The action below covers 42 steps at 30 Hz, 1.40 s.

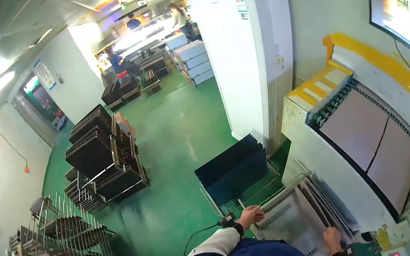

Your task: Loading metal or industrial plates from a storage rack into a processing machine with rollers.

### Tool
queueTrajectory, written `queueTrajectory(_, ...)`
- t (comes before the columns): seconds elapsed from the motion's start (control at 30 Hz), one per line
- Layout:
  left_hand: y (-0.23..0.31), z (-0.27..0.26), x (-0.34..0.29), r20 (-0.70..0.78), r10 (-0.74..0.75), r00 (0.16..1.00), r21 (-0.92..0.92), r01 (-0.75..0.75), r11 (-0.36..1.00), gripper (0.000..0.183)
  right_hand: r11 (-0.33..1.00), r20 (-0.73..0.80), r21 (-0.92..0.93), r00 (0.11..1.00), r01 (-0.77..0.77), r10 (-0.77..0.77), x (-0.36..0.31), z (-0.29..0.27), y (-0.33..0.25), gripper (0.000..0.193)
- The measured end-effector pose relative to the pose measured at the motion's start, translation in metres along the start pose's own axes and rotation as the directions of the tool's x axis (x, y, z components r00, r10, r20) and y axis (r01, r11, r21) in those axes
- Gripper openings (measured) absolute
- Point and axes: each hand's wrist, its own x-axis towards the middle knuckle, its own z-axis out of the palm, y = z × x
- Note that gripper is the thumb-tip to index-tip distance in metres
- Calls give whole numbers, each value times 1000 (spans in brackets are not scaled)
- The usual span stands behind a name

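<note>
My left hand (251, 216) is at the left corner of a metal rack (255, 231), fingers curled together beside its rod; what lies in them is too small to make out. On the right, my right hand (333, 239) is closed at the edge of a flat pale panel (296, 215). Several thin panels (330, 204) stand tilted side by side in the rack, right of that pale one. Both wrists carry dark bands, and a black device with a cable (226, 220) is at my left wrist.
A conveyor machine (366, 129) carries two pale panels on my right, under a wall screen (403, 11). Ahead stands a rack of dark panels (233, 171) beside a tall white cabinet (237, 58). Stacked racks (104, 154) and empty wire racks (72, 240) are left. Several people work far back.
</note>
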Motion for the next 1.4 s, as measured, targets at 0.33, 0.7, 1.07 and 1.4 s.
queueTrajectory(0.33,-3,-10,8,-15,0,1000,192,3,981,33,996,-70,-26,994,-91,89,-2,4,-9,26)
queueTrajectory(0.7,3,-10,7,-24,-63,998,195,66,979,30,1000,-183,11,983,-27,29,-11,1,-9,29)
queueTrajectory(1.07,5,-13,6,-6,-106,994,188,105,977,36,997,104,-56,992,-61,67,-38,-52,-51,37)
queueTrajectory(1.4,11,-12,-5,18,-112,993,206,106,973,37,993,182,-99,980,-67,84,-51,-73,-74,42)
